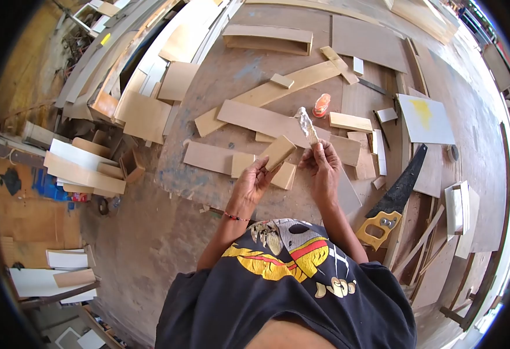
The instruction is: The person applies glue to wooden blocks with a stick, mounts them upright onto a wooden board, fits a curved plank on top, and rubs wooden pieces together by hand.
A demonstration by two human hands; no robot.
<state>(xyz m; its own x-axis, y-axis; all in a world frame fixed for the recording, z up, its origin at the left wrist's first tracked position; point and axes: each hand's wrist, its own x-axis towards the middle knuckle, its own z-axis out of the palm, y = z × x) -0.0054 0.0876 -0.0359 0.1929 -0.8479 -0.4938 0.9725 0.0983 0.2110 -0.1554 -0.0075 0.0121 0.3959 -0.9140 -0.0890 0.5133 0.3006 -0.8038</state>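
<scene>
My left hand (251, 181) is closed around a short wooden block (278, 151), held tilted above the workbench. In my right hand (323, 168) is a thin stick (306, 125), gripped at its lower end. Whitish paste, like glue, coats the stick's upper end. Just beyond it stands a small red-orange tub (321, 106) with pale stuff at its top. Beneath and around my hands lie a long flat board (260, 121), another flat board (208, 158) and several short wood pieces. The fingertips of both hands are close together but apart.
To the right, a handsaw (390, 200) with a yellow handle lies across the bench edge. A long open wooden box (267, 39) sits at the far side. A yellow-stained white panel (425, 119) lies right. Stacked offcuts (86, 168) stand at left.
</scene>
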